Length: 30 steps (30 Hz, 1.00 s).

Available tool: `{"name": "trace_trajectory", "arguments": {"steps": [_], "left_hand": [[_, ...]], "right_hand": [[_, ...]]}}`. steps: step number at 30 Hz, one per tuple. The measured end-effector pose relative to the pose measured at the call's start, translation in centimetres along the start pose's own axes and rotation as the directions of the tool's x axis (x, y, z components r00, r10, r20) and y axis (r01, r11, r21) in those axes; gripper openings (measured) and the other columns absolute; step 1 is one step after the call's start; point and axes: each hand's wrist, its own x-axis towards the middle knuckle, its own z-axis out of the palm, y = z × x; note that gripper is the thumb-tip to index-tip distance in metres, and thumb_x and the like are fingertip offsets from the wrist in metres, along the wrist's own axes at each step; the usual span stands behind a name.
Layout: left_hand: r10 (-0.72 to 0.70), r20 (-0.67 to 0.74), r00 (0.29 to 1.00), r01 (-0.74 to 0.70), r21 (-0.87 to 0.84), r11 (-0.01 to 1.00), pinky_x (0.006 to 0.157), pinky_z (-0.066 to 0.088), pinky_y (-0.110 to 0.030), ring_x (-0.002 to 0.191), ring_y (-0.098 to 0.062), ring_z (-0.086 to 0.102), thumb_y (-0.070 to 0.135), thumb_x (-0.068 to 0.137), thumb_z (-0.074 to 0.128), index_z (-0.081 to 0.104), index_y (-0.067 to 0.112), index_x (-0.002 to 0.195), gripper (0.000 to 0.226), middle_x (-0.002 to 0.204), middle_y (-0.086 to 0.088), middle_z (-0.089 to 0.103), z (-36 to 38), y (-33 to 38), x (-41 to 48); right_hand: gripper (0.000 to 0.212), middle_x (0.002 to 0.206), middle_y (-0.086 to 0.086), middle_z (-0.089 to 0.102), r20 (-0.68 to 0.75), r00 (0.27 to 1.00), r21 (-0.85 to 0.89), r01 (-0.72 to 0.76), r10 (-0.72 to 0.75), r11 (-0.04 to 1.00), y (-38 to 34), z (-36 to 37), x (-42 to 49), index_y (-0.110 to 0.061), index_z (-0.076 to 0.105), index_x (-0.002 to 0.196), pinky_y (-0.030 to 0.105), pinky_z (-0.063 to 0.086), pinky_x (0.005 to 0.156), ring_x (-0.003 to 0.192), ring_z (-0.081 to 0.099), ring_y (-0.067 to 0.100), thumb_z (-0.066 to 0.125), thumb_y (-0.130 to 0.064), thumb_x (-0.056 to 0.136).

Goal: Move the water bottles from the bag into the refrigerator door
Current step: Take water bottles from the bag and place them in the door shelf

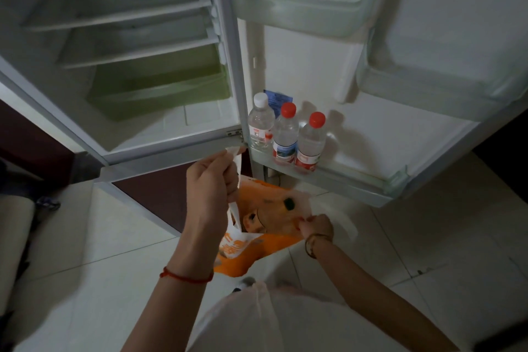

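An orange and white plastic bag (265,217) hangs low in front of the open refrigerator. My left hand (211,183) is shut on one white handle of the bag and holds it up. My right hand (315,226) pinches the bag's opposite rim lower down and spreads the mouth. What lies inside the bag is too dim to tell. Three water bottles stand in the bottom door shelf (357,183): a white-capped bottle (260,123) at the left, a red-capped bottle (285,134) in the middle and another red-capped bottle (311,143) to its right.
The refrigerator body (128,46) stands open at the left with bare shelves and a green drawer (160,88). Two upper door bins (308,8) hold nothing. The floor is pale tile. A pale seat edge (17,226) lies at the far left.
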Motion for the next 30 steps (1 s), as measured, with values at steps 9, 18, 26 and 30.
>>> {"name": "trace_trajectory", "arguments": {"steps": [9, 18, 26, 30], "left_hand": [[0.008, 0.012, 1.0, -0.008, 0.056, 0.998, 0.042, 0.017, -0.022, 0.042, -0.008, 0.02, 0.003, 0.099, 0.039, 0.052, 0.009, 0.074, 0.029, 0.047, 0.004, 0.026, 1.2, 0.1, 0.3], [-0.028, 0.105, 0.994, 0.022, 0.064, 0.998, 0.039, 0.019, -0.019, 0.04, -0.007, 0.021, 0.002, 0.099, 0.039, 0.036, 0.016, 0.054, 0.047, 0.045, 0.007, 0.028, 3.7, 0.1, 1.2], [-0.019, 0.13, 0.991, 0.012, 0.053, 0.999, 0.038, 0.02, -0.018, 0.04, -0.007, 0.021, 0.003, 0.1, 0.038, 0.037, 0.016, 0.055, 0.046, 0.047, 0.005, 0.028, 3.4, 0.3, 2.0], [-0.013, 0.123, 0.992, 0.008, 0.04, 0.999, 0.035, 0.021, -0.016, 0.038, -0.006, 0.021, 0.002, 0.099, 0.04, 0.04, 0.019, 0.048, 0.054, 0.046, 0.005, 0.027, 2.6, 0.4, 2.4]], "right_hand": [[0.031, 0.108, 0.001, 0.063, -0.028, 0.771, -0.188, 0.621, -0.637, 0.761, -4.6, -3.0, -5.5, -0.015, 0.064, 0.111, 0.022, 0.047, 0.082, 0.099, 0.061, 0.017, 0.068, -0.025, 0.081], [0.023, 0.093, 0.003, 0.057, -0.369, 0.511, -0.215, 0.766, -0.776, 0.606, -6.9, -13.0, -8.5, -0.014, 0.065, 0.096, 0.028, 0.047, 0.066, 0.078, 0.058, 0.018, 0.073, -0.023, 0.076], [0.024, 0.095, 0.009, 0.061, -0.536, 0.384, -0.237, 0.786, -0.752, 0.57, -7.6, -18.5, -11.1, -0.007, 0.068, 0.096, 0.002, 0.041, 0.072, 0.082, 0.055, 0.013, 0.075, -0.007, 0.073], [0.024, 0.099, 0.012, 0.061, -0.59, 0.312, -0.263, 0.798, -0.745, 0.542, -7.8, -19.8, -11.5, -0.005, 0.068, 0.098, -0.003, 0.037, 0.076, 0.086, 0.057, 0.014, 0.075, -0.007, 0.075]]}}
